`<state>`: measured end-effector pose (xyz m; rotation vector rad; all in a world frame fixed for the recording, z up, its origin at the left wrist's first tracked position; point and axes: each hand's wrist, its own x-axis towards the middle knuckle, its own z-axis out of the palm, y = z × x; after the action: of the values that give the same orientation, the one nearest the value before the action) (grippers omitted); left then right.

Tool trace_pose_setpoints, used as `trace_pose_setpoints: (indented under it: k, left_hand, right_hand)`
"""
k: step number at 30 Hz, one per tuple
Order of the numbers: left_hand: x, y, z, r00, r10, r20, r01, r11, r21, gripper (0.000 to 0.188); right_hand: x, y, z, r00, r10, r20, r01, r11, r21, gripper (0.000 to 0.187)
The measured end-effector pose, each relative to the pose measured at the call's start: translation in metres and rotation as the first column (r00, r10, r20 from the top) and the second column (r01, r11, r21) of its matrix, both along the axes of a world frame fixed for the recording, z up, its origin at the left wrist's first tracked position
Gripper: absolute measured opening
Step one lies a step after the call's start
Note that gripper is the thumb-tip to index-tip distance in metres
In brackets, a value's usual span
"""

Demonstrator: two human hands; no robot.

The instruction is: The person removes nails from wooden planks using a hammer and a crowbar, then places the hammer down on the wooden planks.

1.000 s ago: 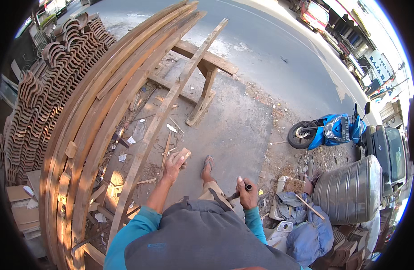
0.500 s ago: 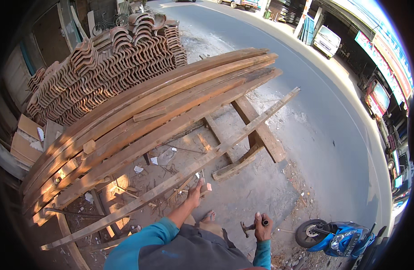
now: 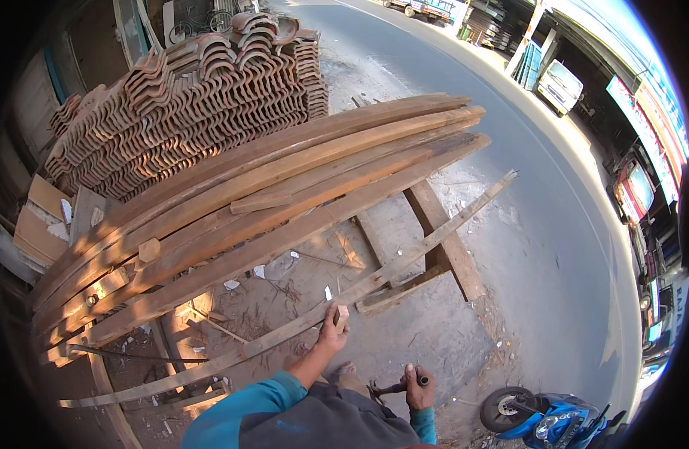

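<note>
Left hand (image 3: 332, 331) is pinching a wooden block (image 3: 342, 319), fingers curled, on the near side of the narrow beam (image 3: 393, 269); right hand (image 3: 420, 386), fist closed, is gripping a hammer (image 3: 393, 389) farther from that beam; careful handling is likely calling for firm grips

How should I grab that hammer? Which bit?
Probably by its handle, close to the dark round end, coming from the right. The hammer has its head sticking out to the left, out of the way, and the handle looks slim enough to wrap a whole hand around, just as the right hand does.
</note>
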<state>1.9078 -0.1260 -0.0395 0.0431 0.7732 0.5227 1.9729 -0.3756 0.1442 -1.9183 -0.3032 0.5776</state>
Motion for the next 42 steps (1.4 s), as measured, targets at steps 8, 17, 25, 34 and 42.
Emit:
trace_pose_setpoints:
  k: [8, 17, 25, 34, 42]
  left_hand:
    - [-0.061, 0.008, 0.015, 0.999, -0.012, 0.050, 0.015, 0.998, -0.066, 0.024]
    - [-0.222, 0.030, 0.004, 0.981, 0.155, -0.113, -0.148, 0.987, 0.067, 0.025]
    - [-0.225, 0.021, 0.000, 0.918, 0.236, -0.317, -0.223, 0.972, 0.077, 0.041]
    - [-0.150, -0.046, 0.021, 0.886, 0.314, -0.342, -0.277, 0.948, 0.154, 0.046]
    - [-0.069, -0.083, 0.042, 0.897, 0.291, -0.333, -0.155, 0.912, 0.380, 0.045]
  right_hand:
    - [-0.004, 0.045, -0.006, 0.972, 0.233, 0.028, -0.231, 0.971, -0.063, 0.047]
    - [0.032, 0.081, -0.001, 0.927, 0.375, -0.009, -0.374, 0.923, -0.085, 0.042]
    - [0.077, 0.118, 0.027, 0.907, 0.421, 0.000, -0.420, 0.904, 0.076, 0.046]
    - [0.164, 0.159, 0.099, 0.871, 0.487, 0.063, -0.417, 0.667, 0.617, 0.050]
    - [0.189, 0.203, 0.131, 0.780, 0.519, 0.349, -0.596, 0.446, 0.668, 0.050]
